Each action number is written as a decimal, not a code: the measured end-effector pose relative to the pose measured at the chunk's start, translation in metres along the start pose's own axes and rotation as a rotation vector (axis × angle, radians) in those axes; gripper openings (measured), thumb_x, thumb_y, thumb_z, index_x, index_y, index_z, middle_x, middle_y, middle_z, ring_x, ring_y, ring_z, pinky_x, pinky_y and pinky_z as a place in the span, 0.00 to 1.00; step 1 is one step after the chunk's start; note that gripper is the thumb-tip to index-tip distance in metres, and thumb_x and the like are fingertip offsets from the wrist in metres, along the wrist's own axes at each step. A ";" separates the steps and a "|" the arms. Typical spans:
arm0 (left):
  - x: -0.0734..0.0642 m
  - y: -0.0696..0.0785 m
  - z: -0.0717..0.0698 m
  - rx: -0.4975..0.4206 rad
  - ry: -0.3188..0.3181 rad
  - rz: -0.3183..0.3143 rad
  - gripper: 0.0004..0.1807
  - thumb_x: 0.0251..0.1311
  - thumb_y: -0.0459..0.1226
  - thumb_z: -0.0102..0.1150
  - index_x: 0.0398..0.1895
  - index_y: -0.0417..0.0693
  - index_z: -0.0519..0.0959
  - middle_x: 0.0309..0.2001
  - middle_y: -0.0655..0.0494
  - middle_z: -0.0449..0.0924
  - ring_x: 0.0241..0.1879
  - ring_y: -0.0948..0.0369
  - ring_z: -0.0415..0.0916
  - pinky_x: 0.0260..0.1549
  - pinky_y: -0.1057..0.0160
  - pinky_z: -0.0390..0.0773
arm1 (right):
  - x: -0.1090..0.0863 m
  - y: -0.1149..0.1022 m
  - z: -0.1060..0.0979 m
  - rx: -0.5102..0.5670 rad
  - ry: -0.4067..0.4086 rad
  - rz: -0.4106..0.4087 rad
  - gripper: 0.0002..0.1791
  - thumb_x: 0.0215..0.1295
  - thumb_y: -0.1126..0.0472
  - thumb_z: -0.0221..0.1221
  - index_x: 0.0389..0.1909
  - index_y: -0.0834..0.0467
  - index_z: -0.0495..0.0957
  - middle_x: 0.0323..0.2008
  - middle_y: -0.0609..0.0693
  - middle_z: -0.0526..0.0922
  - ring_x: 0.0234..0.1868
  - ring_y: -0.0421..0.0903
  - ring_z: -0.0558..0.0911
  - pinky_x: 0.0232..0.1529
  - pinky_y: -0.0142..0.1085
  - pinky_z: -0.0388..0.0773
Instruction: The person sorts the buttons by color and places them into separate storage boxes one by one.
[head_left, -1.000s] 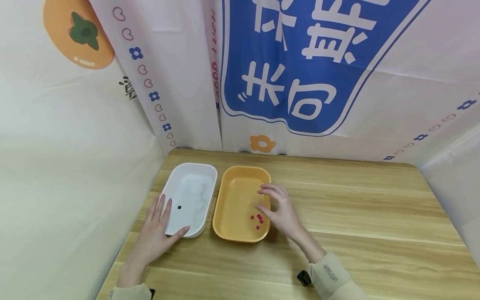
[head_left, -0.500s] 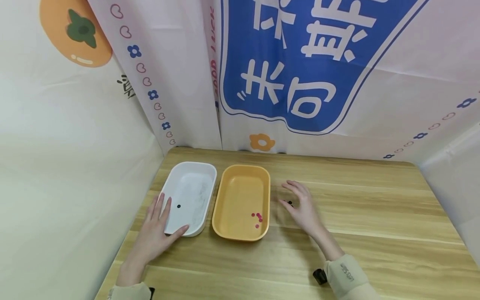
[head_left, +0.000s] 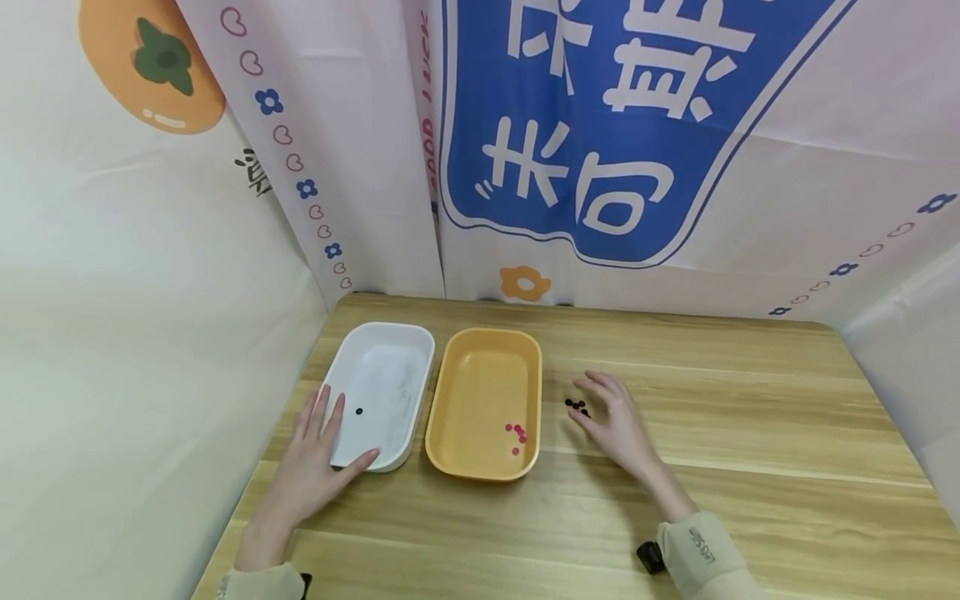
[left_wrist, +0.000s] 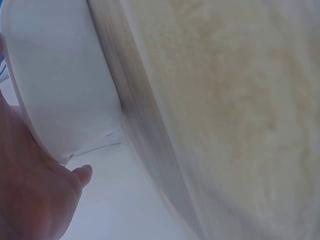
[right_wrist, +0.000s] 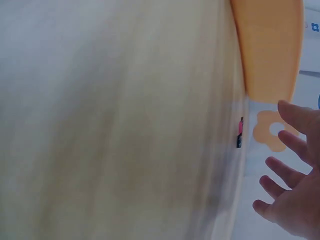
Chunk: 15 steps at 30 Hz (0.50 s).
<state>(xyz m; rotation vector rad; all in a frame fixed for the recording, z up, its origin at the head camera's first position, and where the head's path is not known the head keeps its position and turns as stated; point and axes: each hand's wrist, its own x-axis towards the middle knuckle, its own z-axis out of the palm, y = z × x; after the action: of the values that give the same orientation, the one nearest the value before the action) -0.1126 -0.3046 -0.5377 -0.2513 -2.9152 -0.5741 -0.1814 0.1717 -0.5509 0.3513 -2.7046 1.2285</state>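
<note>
My left hand (head_left: 303,475) rests on the near left rim of a white tray (head_left: 382,333), fingers spread and straight, thumb along the near edge. One small black bead (head_left: 359,411) lies inside that tray. To its right stands an orange tray (head_left: 480,475) with several small pink beads (head_left: 517,428) in its near right part. My right hand (head_left: 618,425) hovers right of the orange tray, thumb and fingers apart with nothing held between them. Right at its thumb tip, several black beads (head_left: 576,406) lie on the table. A pink piece (right_wrist: 240,126) shows among them in the right wrist view.
Both trays stand side by side on the wooden table (head_left: 750,417), toward its left. A printed cloth (head_left: 375,167) hangs behind the table, with more cloth at both sides. Dark devices (head_left: 650,557) sit at the sleeve cuffs.
My right hand has moved from over the orange tray's right rim out to the right, above the table, and the black beads there have come into sight. My left hand stays on the white tray.
</note>
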 end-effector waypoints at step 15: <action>0.000 0.000 0.000 -0.002 -0.003 0.001 0.61 0.64 0.62 0.72 0.86 0.33 0.58 0.88 0.29 0.48 0.89 0.34 0.42 0.78 0.23 0.59 | -0.003 0.015 0.003 -0.090 -0.061 0.055 0.19 0.63 0.65 0.77 0.55 0.59 0.89 0.57 0.63 0.87 0.62 0.64 0.81 0.69 0.68 0.71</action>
<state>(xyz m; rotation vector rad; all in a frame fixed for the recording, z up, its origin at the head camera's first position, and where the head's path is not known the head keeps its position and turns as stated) -0.1126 -0.3047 -0.5376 -0.2540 -2.9176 -0.5777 -0.1830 0.1797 -0.5643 0.3099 -2.8286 1.1225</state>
